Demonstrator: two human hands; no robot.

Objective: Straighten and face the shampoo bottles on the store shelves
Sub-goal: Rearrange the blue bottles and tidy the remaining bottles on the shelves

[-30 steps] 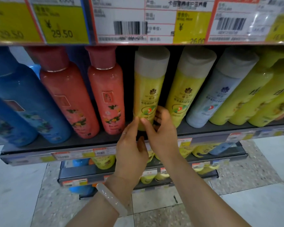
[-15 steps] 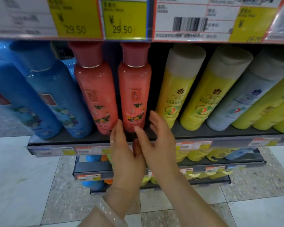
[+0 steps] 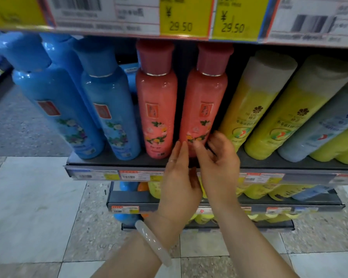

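A shop aisle, a supermarket or drugstore by the look of it. Tiered dark metal shelves [image 3: 117, 160] stocked with rows of identical shampoo bottles: blue [image 3: 111, 109], pink [image 3: 157, 109], yellow [image 3: 249, 109]. Yellow price tags [image 3: 184, 17] reading ¥29.50 along the upper shelf edge, beside barcode labels [image 3: 78, 9]. More label strips [image 3: 129, 174] on lower shelf fronts. Pale tiled and speckled floor [image 3: 28, 207] beneath.

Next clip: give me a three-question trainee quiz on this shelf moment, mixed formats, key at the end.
1. True or false: both hands are at the base of a blue bottle.
2. Which price shows on the yellow tags overhead? A 19.50, B 29.50, C 39.50
3. Fill in: the left wrist wears a pale ____.

Key: 1 false, the left hand and right hand are at the right pink bottle; 2 B, on the price tag; 3 bangle.
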